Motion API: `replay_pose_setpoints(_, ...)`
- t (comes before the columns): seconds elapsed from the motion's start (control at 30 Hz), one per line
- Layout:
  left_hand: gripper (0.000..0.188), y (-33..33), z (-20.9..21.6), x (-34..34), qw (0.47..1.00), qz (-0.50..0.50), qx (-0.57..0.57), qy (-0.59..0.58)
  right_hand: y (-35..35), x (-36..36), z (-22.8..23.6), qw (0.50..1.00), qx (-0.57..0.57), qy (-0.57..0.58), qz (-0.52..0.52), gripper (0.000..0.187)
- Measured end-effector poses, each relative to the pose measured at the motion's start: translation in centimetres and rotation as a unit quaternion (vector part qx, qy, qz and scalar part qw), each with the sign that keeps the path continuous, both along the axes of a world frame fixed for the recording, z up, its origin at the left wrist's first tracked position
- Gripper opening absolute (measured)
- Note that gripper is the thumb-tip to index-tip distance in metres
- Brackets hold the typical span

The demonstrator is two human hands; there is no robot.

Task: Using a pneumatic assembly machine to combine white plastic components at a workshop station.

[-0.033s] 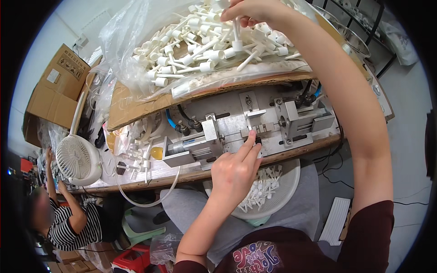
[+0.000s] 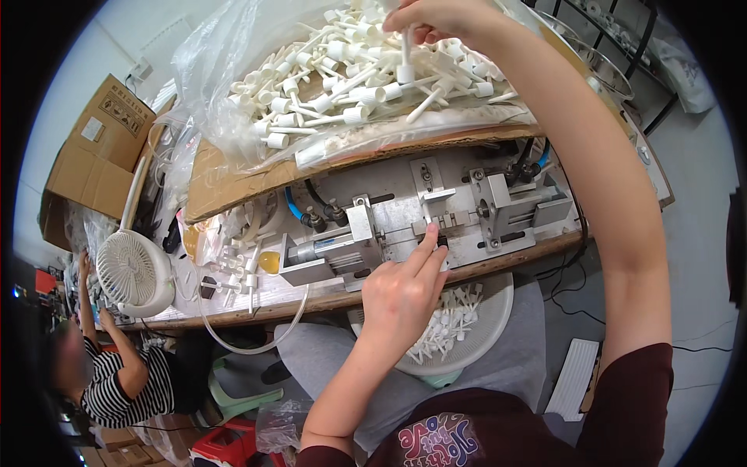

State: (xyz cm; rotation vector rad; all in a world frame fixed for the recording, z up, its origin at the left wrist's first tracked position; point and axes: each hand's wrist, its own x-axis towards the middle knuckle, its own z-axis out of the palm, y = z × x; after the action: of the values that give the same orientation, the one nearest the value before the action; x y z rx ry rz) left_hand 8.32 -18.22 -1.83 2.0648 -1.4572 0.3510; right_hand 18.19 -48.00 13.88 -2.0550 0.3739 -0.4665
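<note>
A: Hands, quick?
B: Well apart. Right hand (image 2: 436, 17) is up at the top edge, fingers closed on a white capped stem (image 2: 405, 56), its cap hanging down over the heap (image 2: 369, 95).
A: Left hand (image 2: 397, 303)?
B: Down at the press fixture. Index fingertip is at the small metal holder (image 2: 450, 220), between the left cylinder block (image 2: 323, 257) and the right cylinder block (image 2: 537, 206). Thumb's tucked out of sight; can't tell whether it's gripping anything.
A: Where are the rest of the stems?
B: Big heap on clear plastic over the cardboard sheet (image 2: 233, 187), above the fixture. A smaller lot of similar white stems sits in the white round basket (image 2: 500, 323), below the bench edge.
A: So, how far along?
B: Judgement call: if the basket takes the handled ones, a fair batch is through. The heap looks much larger, so I'd say most are left.
A: And the one in hand?
B: Well away from the holder; I'd log that piece as not yet done.
</note>
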Motion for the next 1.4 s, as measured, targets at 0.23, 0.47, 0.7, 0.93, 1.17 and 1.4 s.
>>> replay_pose_setpoints(0.23, 0.035, 0.6, 0.1, 0.4, 0.999, -0.030, -0.009, 0.024, -1.0, -4.5, 1.6, 0.985, 0.119, -0.122, -0.027, 0.014)
replay_pose_setpoints(0.47, 0.059, 0.4, 5.2, 0.3, 0.974, -0.012, -0.198, 0.113, 7.8, -14.2, -4.1, 0.962, 0.228, -0.118, 0.096, 0.024)
replay_pose_setpoints(0.7, 0.042, 1.7, 4.6, -0.9, 0.972, -0.119, -0.135, 0.150, 9.7, -18.2, -8.5, 0.926, 0.364, -0.080, 0.059, 0.021)
replay_pose_setpoints(0.93, 0.033, 0.9, 0.2, -1.3, 0.997, -0.019, -0.037, 0.072, 11.6, -20.5, -10.6, 0.965, 0.211, -0.155, -0.021, 0.020)
replay_pose_setpoints(1.17, 0.033, 0.1, 1.0, -0.3, 0.999, 0.004, 0.033, -0.022, 12.8, -22.3, -12.4, 0.959, 0.050, -0.279, -0.023, 0.024)
replay_pose_setpoints(1.4, 0.036, 0.2, 0.5, -0.3, 0.999, -0.004, -0.002, 0.047, 12.5, -22.9, -13.2, 0.890, -0.374, -0.262, -0.007, 0.031)
